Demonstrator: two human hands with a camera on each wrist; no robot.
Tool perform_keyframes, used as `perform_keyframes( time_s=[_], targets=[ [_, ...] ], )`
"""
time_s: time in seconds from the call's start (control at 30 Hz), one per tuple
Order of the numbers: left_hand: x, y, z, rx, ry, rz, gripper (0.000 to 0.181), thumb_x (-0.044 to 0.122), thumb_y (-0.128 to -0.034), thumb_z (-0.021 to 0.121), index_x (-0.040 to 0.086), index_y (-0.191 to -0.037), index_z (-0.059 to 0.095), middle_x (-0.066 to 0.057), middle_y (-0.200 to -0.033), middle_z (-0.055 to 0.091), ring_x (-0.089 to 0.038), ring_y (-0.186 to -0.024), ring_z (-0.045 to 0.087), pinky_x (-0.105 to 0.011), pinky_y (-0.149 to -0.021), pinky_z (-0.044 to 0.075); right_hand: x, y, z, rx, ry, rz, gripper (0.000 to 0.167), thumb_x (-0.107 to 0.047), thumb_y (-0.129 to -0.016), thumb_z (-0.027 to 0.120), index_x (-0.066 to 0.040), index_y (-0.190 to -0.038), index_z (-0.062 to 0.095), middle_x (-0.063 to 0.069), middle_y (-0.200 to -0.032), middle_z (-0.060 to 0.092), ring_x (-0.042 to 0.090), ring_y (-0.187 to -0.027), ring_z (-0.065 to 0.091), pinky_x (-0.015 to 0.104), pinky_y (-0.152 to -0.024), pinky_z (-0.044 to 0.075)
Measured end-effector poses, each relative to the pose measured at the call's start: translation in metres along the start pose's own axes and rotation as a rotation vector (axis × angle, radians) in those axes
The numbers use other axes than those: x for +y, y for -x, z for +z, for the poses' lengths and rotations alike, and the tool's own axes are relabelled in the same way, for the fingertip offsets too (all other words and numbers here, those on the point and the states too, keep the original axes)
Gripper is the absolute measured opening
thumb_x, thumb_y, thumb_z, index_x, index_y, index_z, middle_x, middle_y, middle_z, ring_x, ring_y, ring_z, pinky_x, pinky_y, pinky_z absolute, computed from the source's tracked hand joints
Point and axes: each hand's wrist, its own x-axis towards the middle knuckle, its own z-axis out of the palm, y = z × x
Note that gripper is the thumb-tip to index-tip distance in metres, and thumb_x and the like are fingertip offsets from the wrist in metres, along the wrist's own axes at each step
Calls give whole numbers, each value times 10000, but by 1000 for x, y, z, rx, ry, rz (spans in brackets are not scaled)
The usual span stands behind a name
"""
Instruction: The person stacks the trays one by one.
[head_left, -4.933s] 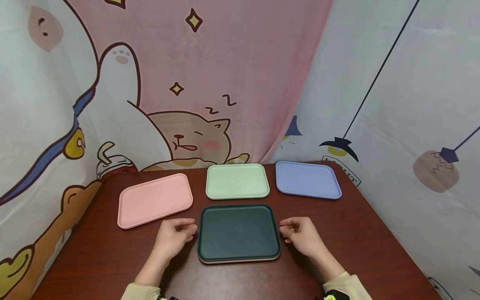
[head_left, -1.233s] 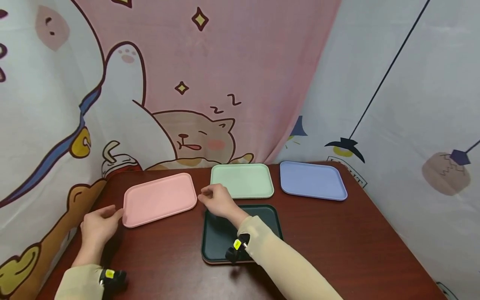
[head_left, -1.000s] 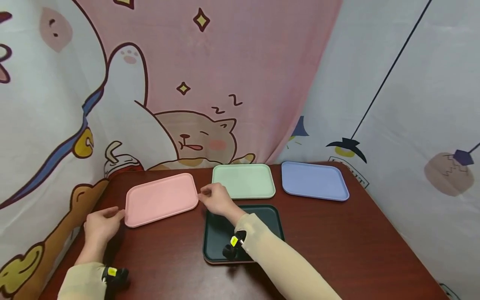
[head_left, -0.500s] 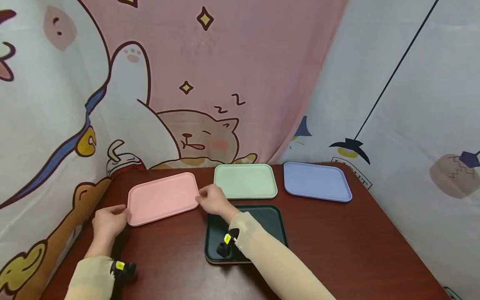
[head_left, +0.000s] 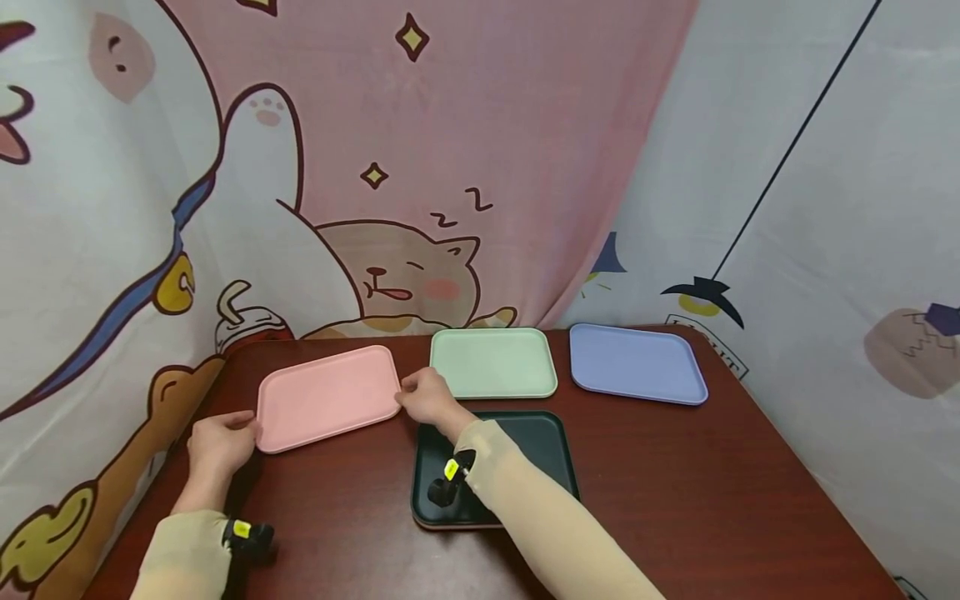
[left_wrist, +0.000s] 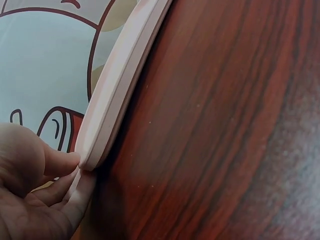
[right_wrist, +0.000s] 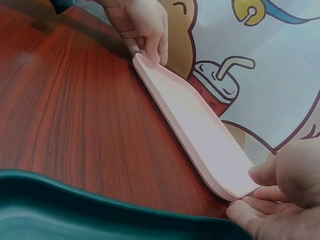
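Both hands are on the pink tray (head_left: 328,398) now: the left hand (head_left: 221,446) pinches its left end, thumb over the rim and fingers tucked beneath, a narrow hold, while the right hand (head_left: 431,398) does the same at the right end, thumb on top of the corner, fingertips under it. Whether the tray has left the wood at all, I cannot tell; it lies flat and very low at the far left of the table (head_left: 712,500). Look at the arms: the left comes up short from the bottom edge, while the right slants right across the body, its pale sleeve (head_left: 540,508) over the dark green tray (head_left: 525,442), the black wrist camera (head_left: 442,490) hanging above that tray too. And here's the change: about five seconds ago both hands flanked the dark green tray; since then they have gone over to the pink one, and a second ago the left fingers were just off its end, where now they touch. The trays themselves lie much as they did: the light green tray (head_left: 492,362) just beyond the right hand, the blue tray (head_left: 637,363) to its right, and behind them all the cartoon-printed curtain (head_left: 525,167).
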Motion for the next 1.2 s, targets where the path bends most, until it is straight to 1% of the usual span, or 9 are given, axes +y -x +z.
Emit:
perform_keyframes(
  time_s=[0.17, 0.3, 0.37, 0.57, 0.63, 0.73, 0.87, 1.0, 1.2],
  targets=[
    [0, 1, 2, -5, 32, -17, 418, 195, -1008, 645, -66, -1332, 679, -357, -1445, 523, -558, -1382, 387, -661, -1134, 336, -2, 2, 2, 24, -52, 59, 325, -84, -986, 744, 89, -1259, 713, 154, -1186, 701, 240, -1064, 634, 402, -943, 592],
    [0, 3, 3, 2, 67, -38, 421, 183, -1017, 642, -73, -1351, 666, -356, -1442, 523, -537, -1388, 397, -644, -1138, 353, -6, 4, 4, 30, -82, 84, 321, -75, -985, 745, 91, -1257, 708, 144, -1175, 692, 238, -1066, 623, 402, -944, 591],
    [0, 4, 2, 4, 85, -47, 425, 181, -1024, 640, -75, -1362, 657, -356, -1440, 521, -532, -1389, 399, -640, -1137, 360, -7, 5, 4, 34, -90, 90, 316, -70, -987, 742, 89, -1257, 704, 136, -1160, 687, 232, -1058, 619, 395, -934, 593],
    [5, 9, -3, -13, 146, -76, 429, 157, -1044, 623, -78, -1403, 626, -344, -1456, 505, -499, -1379, 426, -591, -1092, 447, -8, 6, 2, 61, -126, 71, 285, -34, -981, 725, 90, -1238, 716, 137, -1152, 697, 212, -1036, 623, 347, -887, 592],
    [6, 11, -5, -19, 163, -76, 430, 156, -1050, 616, -79, -1410, 620, -339, -1462, 503, -491, -1372, 441, -578, -1072, 469, -7, 6, 0, 69, -159, 66, 277, -21, -977, 712, 95, -1229, 720, 135, -1141, 700, 207, -1009, 625, 327, -852, 593],
    [9, 13, -9, -27, 190, -63, 435, 155, -1056, 613, -91, -1416, 608, -340, -1460, 504, -493, -1356, 460, -584, -1057, 484, -5, 6, -2, 64, -236, 69, 272, -2, -978, 694, 111, -1225, 711, 126, -1072, 705, 194, -954, 654, 296, -800, 593],
    [10, 14, -12, -40, 210, -56, 445, 159, -1060, 619, -87, -1431, 597, -338, -1476, 495, -491, -1371, 453, -605, -1088, 464, -3, 7, -5, 43, -326, 82, 276, 15, -985, 683, 134, -1234, 688, 128, -973, 714, 198, -905, 718, 277, -780, 607],
    [11, 17, -15, -57, 222, -65, 459, 169, -1065, 620, -66, -1458, 582, -330, -1487, 495, -467, -1363, 470, -609, -1107, 450, -3, 8, -8, 28, -393, 101, 288, 30, -988, 682, 148, -1250, 669, 142, -989, 702, 222, -908, 742, 303, -810, 629],
    [14, 21, -22, -92, 261, -67, 485, 188, -1075, 611, -52, -1493, 552, -318, -1472, 497, -434, -1303, 505, -623, -1116, 436, -5, 9, -15, 17, -476, 117, 265, 37, -989, 693, 145, -1231, 677, 172, -1058, 682, 273, -935, 758, 386, -876, 635]
  ],
)
